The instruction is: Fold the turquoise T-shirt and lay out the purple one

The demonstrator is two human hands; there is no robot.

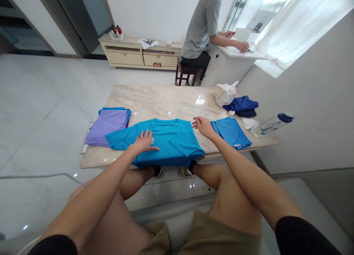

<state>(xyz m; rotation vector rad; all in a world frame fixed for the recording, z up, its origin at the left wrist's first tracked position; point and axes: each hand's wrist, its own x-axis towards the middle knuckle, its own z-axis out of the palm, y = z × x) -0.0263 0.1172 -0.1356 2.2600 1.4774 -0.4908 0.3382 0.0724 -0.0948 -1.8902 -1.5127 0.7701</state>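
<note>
Head view shows your two hands well apart. Your left hand [145, 140] lies flat, fingers spread, on the chest of a turquoise shirt [171, 137], beside its small white emblem [153, 141]. Your right hand [203, 127] is just beyond the shirt's right side, fingers loosely bent, with nothing visible in it. The shirt lies on the marble-patterned table [155, 98] in front of you, collar pointing away, lower part over the near edge. Its left sleeve reaches the folded purple cloth [109, 126]. Near your right forearm lies a folded blue garment [231, 132]; beyond it are dark blue clothing [242, 104] and a white plastic bag [226, 93]
</note>
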